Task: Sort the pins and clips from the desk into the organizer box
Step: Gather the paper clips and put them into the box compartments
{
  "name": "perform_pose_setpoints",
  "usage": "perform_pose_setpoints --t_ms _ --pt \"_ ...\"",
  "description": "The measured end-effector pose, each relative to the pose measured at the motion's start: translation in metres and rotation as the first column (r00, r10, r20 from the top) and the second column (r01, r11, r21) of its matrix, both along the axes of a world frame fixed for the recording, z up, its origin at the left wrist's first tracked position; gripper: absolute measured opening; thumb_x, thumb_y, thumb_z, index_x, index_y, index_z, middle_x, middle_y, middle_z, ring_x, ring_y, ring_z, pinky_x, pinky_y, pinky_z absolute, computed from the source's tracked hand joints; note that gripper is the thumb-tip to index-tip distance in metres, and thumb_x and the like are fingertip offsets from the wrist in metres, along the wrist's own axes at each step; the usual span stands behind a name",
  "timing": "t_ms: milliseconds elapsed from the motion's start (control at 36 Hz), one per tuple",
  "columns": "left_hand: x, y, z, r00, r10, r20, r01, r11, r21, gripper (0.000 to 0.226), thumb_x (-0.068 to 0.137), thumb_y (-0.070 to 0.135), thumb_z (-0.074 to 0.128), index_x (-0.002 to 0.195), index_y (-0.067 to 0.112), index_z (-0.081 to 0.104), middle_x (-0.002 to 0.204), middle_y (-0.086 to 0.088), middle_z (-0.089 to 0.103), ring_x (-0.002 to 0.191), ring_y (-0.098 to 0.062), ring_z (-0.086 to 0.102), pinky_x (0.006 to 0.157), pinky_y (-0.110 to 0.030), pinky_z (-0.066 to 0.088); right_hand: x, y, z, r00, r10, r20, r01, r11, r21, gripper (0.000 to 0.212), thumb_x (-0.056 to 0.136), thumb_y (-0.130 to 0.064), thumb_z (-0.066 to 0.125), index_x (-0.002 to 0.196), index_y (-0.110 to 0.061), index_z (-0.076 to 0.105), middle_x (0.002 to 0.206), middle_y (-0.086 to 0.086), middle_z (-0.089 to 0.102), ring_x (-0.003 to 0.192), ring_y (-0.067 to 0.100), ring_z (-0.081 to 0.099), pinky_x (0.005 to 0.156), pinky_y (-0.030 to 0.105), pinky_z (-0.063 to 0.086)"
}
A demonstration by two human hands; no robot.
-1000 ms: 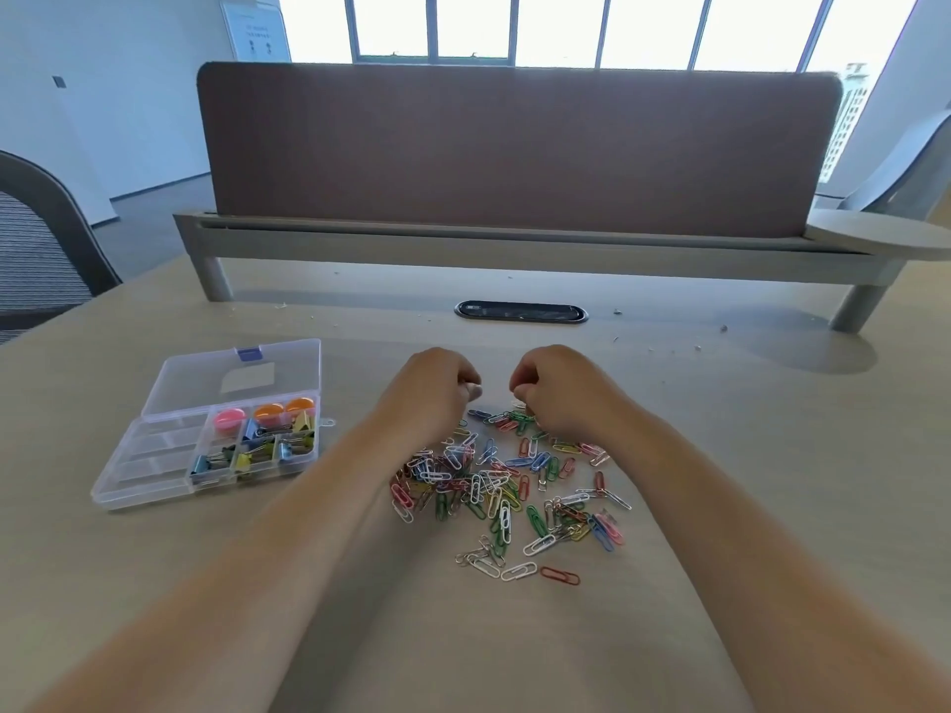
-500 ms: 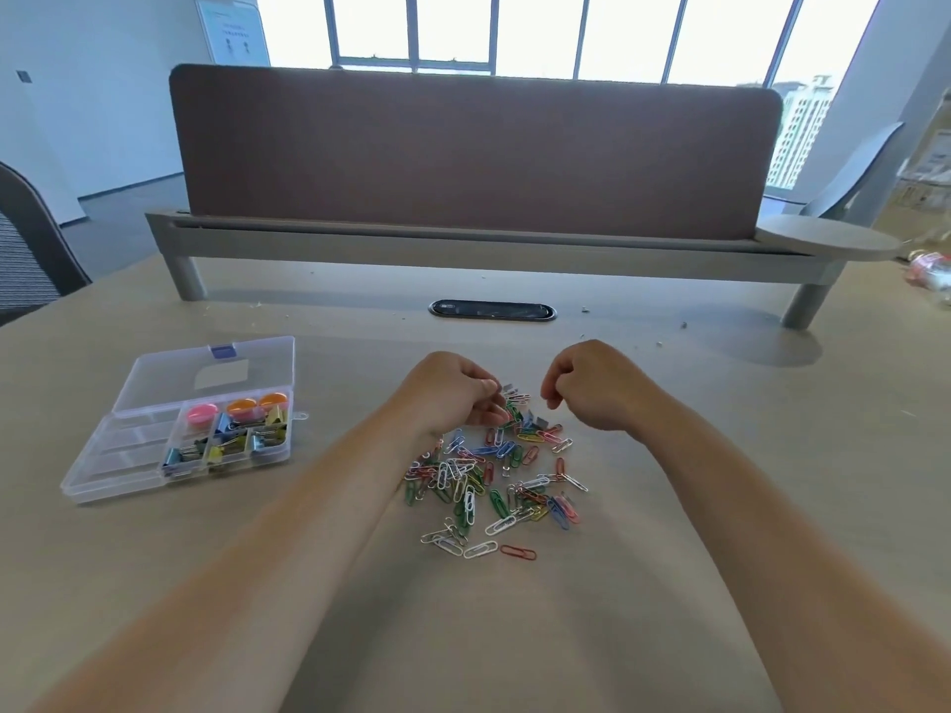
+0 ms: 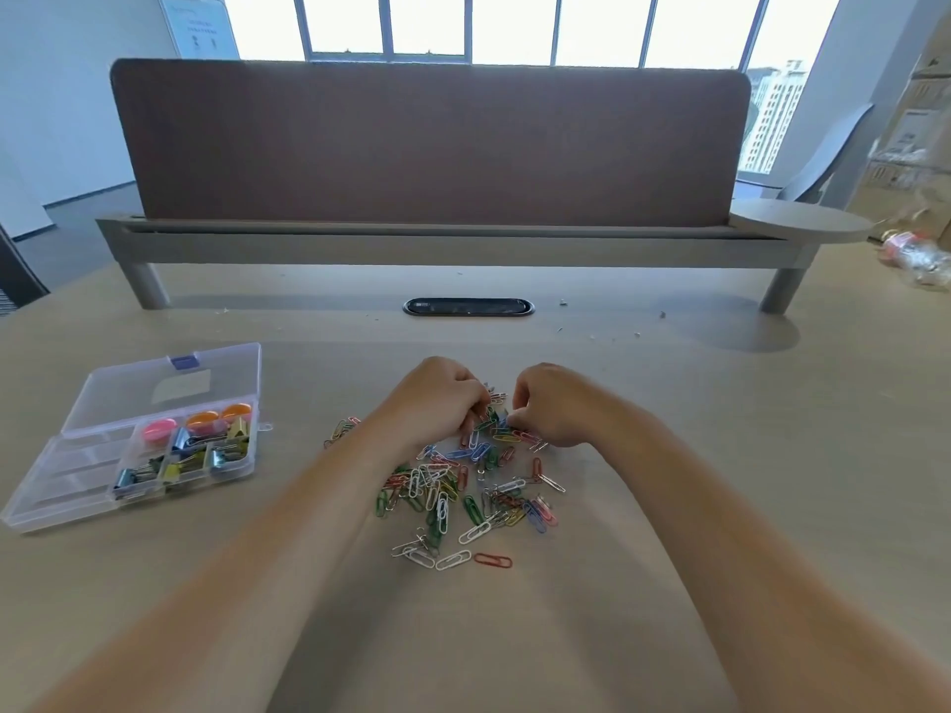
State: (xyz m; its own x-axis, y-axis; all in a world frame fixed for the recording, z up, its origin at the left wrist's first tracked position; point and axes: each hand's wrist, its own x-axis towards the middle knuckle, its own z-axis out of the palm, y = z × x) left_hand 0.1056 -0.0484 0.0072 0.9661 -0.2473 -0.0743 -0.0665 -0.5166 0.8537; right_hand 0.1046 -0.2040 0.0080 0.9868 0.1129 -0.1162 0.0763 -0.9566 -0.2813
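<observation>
Much bare desk (image 3: pixel 731 455) around paper clips (image 3: pixel 442 499), left hand (image 3: pixel 437 399), right hand (image 3: pixel 557 405).

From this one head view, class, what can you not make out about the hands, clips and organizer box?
Head view:
Fingertips of the left hand and right hand: curled under, hidden by the hands' backs; any grip is unclear.
Paper clips: some covered by the left wrist.
Organizer box contents: too small to tell piece by piece.
Plastic bottle: blurred, cut by the right edge.
</observation>
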Motion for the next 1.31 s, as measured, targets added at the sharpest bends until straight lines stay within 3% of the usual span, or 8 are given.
perform_pose_setpoints --t_ms 194,389,500,750,917,1028,1139,1306 --pt "0.007 -0.009 -0.002 0.976 -0.116 0.184 0.068 0.966 0.251 0.019 0.094 0.012 0.051 0.095 0.016 0.070 0.075 0.008 0.062 0.065 -0.007 0.055 0.058 -0.023 0.039 0.003 -0.002 0.000 1.000 -0.002 -0.027 0.002 1.000 -0.009 0.025 0.092 -0.021 0.061 0.101 0.000 0.071 0.107 0.016 0.069 0.098 0.029 0.065 0.083 0.035 0.053" --pt "0.012 -0.021 -0.005 0.964 -0.144 0.224 0.038 0.907 0.419 0.033 0.092 0.006 0.036 0.097 0.012 0.068 0.105 -0.008 0.067 0.078 -0.016 0.059 0.066 -0.027 0.044 0.007 -0.007 0.003 0.998 -0.053 0.017 0.052 0.998 0.044 0.025 0.094 -0.011 0.051 0.113 0.001 0.063 0.117 0.016 0.062 0.108 0.030 0.059 0.086 0.034 0.047" --pt "0.015 -0.020 -0.009 0.955 -0.188 0.230 0.053 0.870 0.490 0.031 0.094 0.008 0.038 0.105 0.013 0.067 0.115 -0.007 0.064 0.099 -0.021 0.058 0.084 -0.031 0.046 0.013 -0.011 0.002 0.993 -0.106 0.044 0.101 0.990 0.098 0.022 0.094 -0.010 0.050 0.109 0.002 0.061 0.118 0.015 0.059 0.103 0.028 0.059 0.076 0.031 0.044" --pt "0.020 -0.017 -0.009 0.926 -0.287 0.246 0.111 0.828 0.550 0.021 0.094 0.018 0.057 0.110 0.025 0.068 0.121 0.000 0.060 0.106 -0.019 0.056 0.085 -0.027 0.040 0.013 -0.015 0.005 0.992 -0.124 -0.020 0.126 0.972 0.196 0.027 0.091 -0.007 0.051 0.114 -0.001 0.064 0.113 0.018 0.064 0.085 0.025 0.052 0.075 0.029 0.042" --pt "0.022 -0.017 -0.011 0.920 -0.302 0.251 0.118 0.822 0.557 0.013 0.091 0.019 0.060 0.099 0.027 0.065 0.112 0.000 0.061 0.096 -0.016 0.050 0.080 -0.030 0.039 0.022 -0.015 0.000 0.982 -0.187 0.001 0.184 0.966 0.181 0.016 0.093 -0.009 0.048 0.086 0.000 0.059 0.092 0.018 0.061 0.076 0.028 0.056 0.053 0.025 0.036" --pt "0.022 -0.018 -0.013 0.912 -0.306 0.273 0.105 0.818 0.566 0.008 0.089 0.023 0.064 0.096 0.024 0.059 0.106 0.001 0.059 0.096 -0.018 0.051 0.078 -0.031 0.041 0.024 -0.014 -0.002 0.982 -0.189 -0.010 0.187 0.962 0.198 0.021 0.092 -0.010 0.050 0.098 0.003 0.065 0.100 0.018 0.067 0.090 0.029 0.065 0.068 0.030 0.047" --pt "0.021 -0.018 -0.012 0.896 -0.338 0.287 0.105 0.790 0.604 0.010 0.090 0.025 0.063 0.093 0.018 0.058 0.094 0.002 0.054 0.087 -0.018 0.050 0.070 -0.030 0.037 0.022 -0.013 -0.001 0.981 -0.189 -0.038 0.192 0.954 0.231 0.023 0.092 -0.008 0.049 0.100 0.005 0.066 0.104 0.020 0.066 0.097 0.031 0.065 0.066 0.028 0.043" --pt "0.019 -0.016 -0.007 0.923 -0.266 0.279 0.091 0.853 0.513 0.007 0.096 0.026 0.053 0.096 0.019 0.054 0.085 0.007 0.052 0.077 -0.013 0.050 0.063 -0.027 0.036 0.015 -0.014 0.003 0.973 -0.221 -0.065 0.228 0.880 0.416 0.024 0.088 -0.005 0.051 0.106 0.004 0.065 0.105 0.020 0.068 0.082 0.025 0.057 0.071 0.034 0.052"
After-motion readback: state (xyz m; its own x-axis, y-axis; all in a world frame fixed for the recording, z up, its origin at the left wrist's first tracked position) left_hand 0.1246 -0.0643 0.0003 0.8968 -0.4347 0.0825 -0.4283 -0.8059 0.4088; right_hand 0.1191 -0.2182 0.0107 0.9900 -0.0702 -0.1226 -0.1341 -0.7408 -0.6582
